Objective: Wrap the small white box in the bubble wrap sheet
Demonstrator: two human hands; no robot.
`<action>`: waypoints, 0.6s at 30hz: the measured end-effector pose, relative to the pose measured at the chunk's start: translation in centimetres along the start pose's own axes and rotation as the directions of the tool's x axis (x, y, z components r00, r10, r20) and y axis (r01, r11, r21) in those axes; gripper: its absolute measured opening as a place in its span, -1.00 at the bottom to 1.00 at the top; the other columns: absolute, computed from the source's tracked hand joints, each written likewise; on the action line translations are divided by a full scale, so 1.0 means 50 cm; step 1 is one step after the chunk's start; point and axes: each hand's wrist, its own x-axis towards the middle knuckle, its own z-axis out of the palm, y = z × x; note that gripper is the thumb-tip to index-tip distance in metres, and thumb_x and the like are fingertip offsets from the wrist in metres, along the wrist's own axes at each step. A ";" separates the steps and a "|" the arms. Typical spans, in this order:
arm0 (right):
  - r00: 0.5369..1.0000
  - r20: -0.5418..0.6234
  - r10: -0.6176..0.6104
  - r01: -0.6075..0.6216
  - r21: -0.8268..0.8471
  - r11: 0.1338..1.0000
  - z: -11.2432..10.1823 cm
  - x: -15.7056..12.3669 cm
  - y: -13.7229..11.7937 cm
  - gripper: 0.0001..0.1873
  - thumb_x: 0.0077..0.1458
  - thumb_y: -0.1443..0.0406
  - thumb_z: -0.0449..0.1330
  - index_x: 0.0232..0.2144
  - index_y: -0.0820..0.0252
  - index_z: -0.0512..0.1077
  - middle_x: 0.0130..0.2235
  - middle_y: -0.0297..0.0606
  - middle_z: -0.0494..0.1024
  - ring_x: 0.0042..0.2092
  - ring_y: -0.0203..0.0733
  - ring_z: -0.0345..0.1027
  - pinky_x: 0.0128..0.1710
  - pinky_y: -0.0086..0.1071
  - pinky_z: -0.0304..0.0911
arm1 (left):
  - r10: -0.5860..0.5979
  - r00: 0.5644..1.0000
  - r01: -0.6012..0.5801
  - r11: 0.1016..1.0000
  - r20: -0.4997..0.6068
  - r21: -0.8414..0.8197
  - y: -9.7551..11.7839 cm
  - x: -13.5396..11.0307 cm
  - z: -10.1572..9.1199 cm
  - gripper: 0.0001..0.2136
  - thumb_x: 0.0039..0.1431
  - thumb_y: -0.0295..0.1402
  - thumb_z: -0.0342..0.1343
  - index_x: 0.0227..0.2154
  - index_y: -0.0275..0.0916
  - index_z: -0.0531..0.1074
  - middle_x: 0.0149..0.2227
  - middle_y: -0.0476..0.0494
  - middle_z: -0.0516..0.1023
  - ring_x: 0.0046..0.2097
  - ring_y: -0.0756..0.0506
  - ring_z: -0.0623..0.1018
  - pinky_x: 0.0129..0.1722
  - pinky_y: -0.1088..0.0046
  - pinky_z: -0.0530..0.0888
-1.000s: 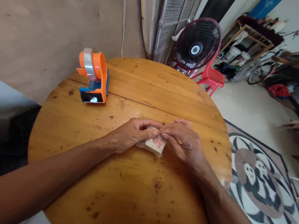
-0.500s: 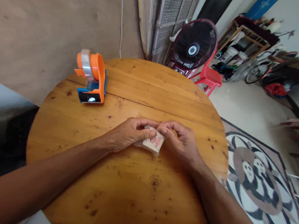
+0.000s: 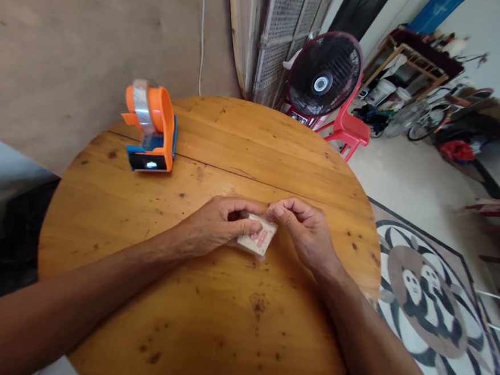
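A small pale box [image 3: 258, 243] with red printing, covered in clear plastic film, is held low over the round wooden table. My left hand [image 3: 219, 225] grips it from the left, thumb flat across the printed top and fingers behind. At the box's far right corner, my right hand [image 3: 301, 225] is closed in a pinch on what looks like the clear film; its fingertips partly hide the spot. Loose film shows along the near edge of the box.
An orange and blue tape dispenser [image 3: 153, 129] with a roll of clear tape stands at the back left of the wooden table [image 3: 206, 321]. Behind the table are a fan [image 3: 324, 73] and a red plastic chair [image 3: 350, 129]. A plywood wall [image 3: 93, 39] borders the left back.
My right fingertips have lifted slightly up and away from the box's corner, still pinched. My left hand keeps its grip, and the box has tilted a little. The view has shifted slightly.
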 end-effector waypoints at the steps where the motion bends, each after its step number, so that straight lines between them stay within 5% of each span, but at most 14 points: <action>1: 1.000 -0.002 -0.023 0.023 -0.032 0.999 0.001 -0.001 -0.002 -0.77 0.13 0.18 0.18 -0.45 0.22 0.43 -0.44 -0.31 0.49 -0.38 -0.28 0.35 -0.33 -0.39 0.30 | -0.001 1.000 0.001 1.000 0.001 -0.008 0.000 0.001 0.000 -0.73 0.07 -0.30 0.15 -0.16 -0.21 0.52 -0.29 -0.05 0.59 -0.32 -0.03 0.50 -0.34 0.50 0.41; 5: 0.985 0.031 -0.168 0.171 -0.248 0.954 0.006 -0.007 -0.011 -0.80 0.18 0.21 0.13 -0.42 0.19 0.44 -0.40 -0.30 0.53 -0.35 -0.27 0.39 -0.31 -0.38 0.30 | 0.007 1.000 -0.007 1.000 -0.006 -0.018 -0.002 0.002 0.001 -0.73 0.07 -0.26 0.15 -0.17 -0.24 0.51 -0.29 -0.06 0.58 -0.30 -0.05 0.51 -0.33 0.48 0.41; 10: 0.894 0.118 -0.431 0.428 -0.502 0.751 0.020 -0.017 -0.005 -0.89 0.19 0.35 0.10 -0.38 0.13 0.41 -0.34 -0.30 0.56 -0.27 -0.23 0.41 -0.14 -0.28 0.24 | 0.074 0.997 -0.074 0.997 -0.011 -0.011 -0.009 0.002 0.000 -0.73 0.10 -0.23 0.14 -0.17 -0.25 0.51 -0.23 -0.08 0.58 -0.24 -0.06 0.51 -0.26 0.47 0.41; 14: 0.839 0.132 -0.528 0.490 -0.606 0.626 0.030 -0.020 0.011 -0.92 0.16 0.40 0.11 -0.33 0.14 0.38 -0.31 -0.27 0.57 -0.25 -0.21 0.41 -0.11 -0.23 0.19 | 0.113 0.994 -0.114 0.992 0.011 0.054 -0.007 0.003 -0.011 -0.74 0.14 -0.25 0.09 -0.16 -0.21 0.52 -0.19 -0.06 0.58 -0.17 -0.07 0.50 -0.19 0.46 0.40; 18: 0.796 0.166 -0.583 0.535 -0.643 0.548 0.029 -0.017 0.020 -0.91 0.14 0.41 0.11 -0.31 0.13 0.36 -0.31 -0.27 0.58 -0.26 -0.22 0.43 -0.04 -0.20 0.14 | 0.107 0.982 -0.127 0.984 0.154 0.124 0.007 -0.002 -0.031 -0.67 0.12 -0.26 0.08 -0.04 -0.13 0.47 -0.13 -0.03 0.57 -0.11 -0.10 0.51 -0.15 0.44 0.39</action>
